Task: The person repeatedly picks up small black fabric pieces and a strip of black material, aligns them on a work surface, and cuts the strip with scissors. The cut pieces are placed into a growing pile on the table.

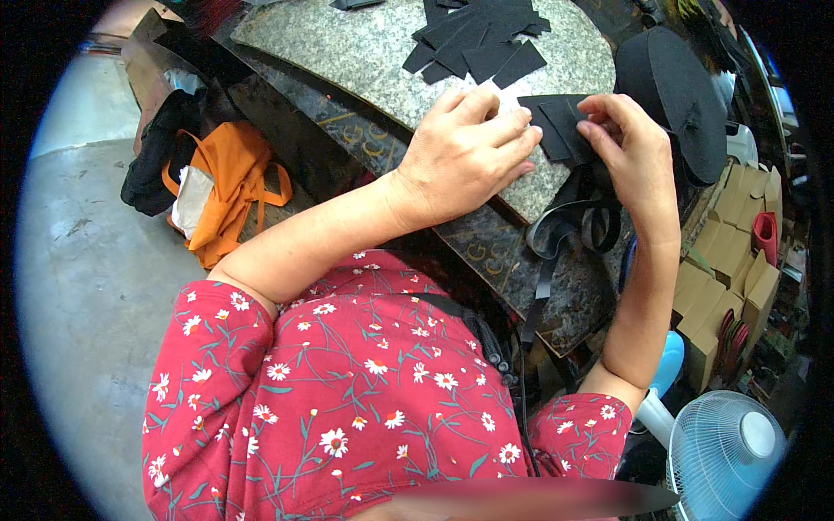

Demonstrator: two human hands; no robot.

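My left hand rests over the near right part of a grey speckled stone slab, fingers curled and close together. White paper shows beside its fingers; what lies under them is hidden. Flat black pieces lie overlapped between my two hands, with the left fingertips at their left edge. At their right edge, my right hand has its thumb and forefinger brought together in a pinch on a black piece. Black straps hang in loops below the right hand.
More cut black pieces are heaped farther back on the slab. A rounded black padded form stands right of my right hand. Cardboard boxes and a fan are at the right; an orange bag is at the left.
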